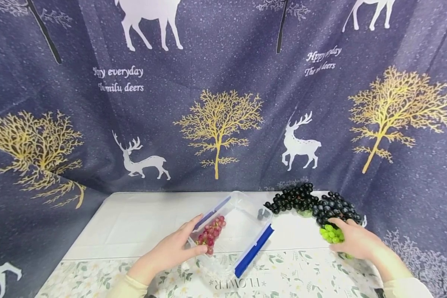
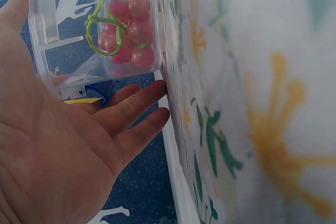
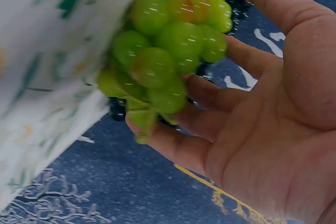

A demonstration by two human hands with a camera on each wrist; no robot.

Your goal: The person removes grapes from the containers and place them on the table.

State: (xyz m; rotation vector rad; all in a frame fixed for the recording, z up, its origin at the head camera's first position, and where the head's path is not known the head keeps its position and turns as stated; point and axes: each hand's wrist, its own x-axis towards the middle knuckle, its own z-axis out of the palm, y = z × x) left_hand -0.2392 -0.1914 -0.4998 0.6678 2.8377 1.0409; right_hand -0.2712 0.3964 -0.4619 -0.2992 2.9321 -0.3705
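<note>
At the near left corner of a clear plastic container (image 1: pixel 242 223), my left hand (image 1: pixel 173 247) spreads its thumb and fingers round the wall. Inside that container lies a bunch of red grapes (image 1: pixel 211 234) with a green stem, close to this hand. My right hand (image 1: pixel 359 241) is at a bunch of green grapes (image 1: pixel 330 234) on the table's right side. In the right wrist view, several extended fingers (image 3: pixel 181 148) reach behind and beside the green grapes (image 3: pixel 168 45), touching them. A gap shows between palm and bunch. The right thumb's tip is out of that view.
Two bunches of black grapes (image 1: pixel 292 199) and dark grapes (image 1: pixel 335 207) lie along the back right, with some green partly hidden between them. Blue latch flaps (image 1: pixel 254 251) stick out from the container's sides. A printed cloth (image 1: pixel 290 269) covers the table front; a patterned curtain (image 1: pixel 223 62) hangs behind.
</note>
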